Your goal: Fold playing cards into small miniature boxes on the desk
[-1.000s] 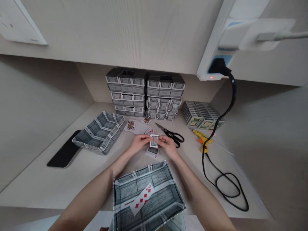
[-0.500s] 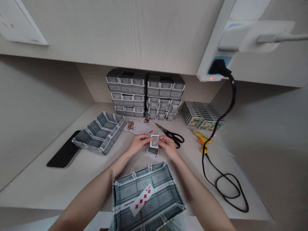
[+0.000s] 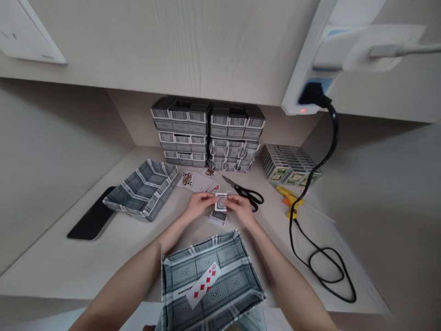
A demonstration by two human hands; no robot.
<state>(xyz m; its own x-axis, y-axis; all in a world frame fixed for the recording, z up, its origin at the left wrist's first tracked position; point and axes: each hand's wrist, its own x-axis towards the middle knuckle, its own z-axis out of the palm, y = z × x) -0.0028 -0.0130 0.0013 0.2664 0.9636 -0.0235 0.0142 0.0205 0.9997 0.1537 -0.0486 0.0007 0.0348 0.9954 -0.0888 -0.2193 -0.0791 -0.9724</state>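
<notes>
Between my two hands is a playing card (image 3: 221,202), its patterned back facing up. My left hand (image 3: 199,205) pinches its left edge, while my right hand (image 3: 240,207) grips the right edge. More playing cards (image 3: 218,218) lie on the table just below it, and a loose spread of cards (image 3: 200,182) lies beyond my fingers. Close to me, between my forearms, a tilted tray made of playing cards (image 3: 213,250) has a cut strip of a diamond card (image 3: 204,286) in it. Black-handled scissors (image 3: 246,193) lie just right of my right hand.
A second card tray (image 3: 144,188) rests at left, overlapping a black phone (image 3: 91,216). Stacked card boxes (image 3: 208,133) stand at the back. Right of them are packed card decks (image 3: 289,165) and a yellow glue gun (image 3: 291,201), whose black cord (image 3: 333,138) runs to a power strip (image 3: 306,101).
Almost nothing differs. Both hands keep hold of the card in the same place; the view has shifted very slightly.
</notes>
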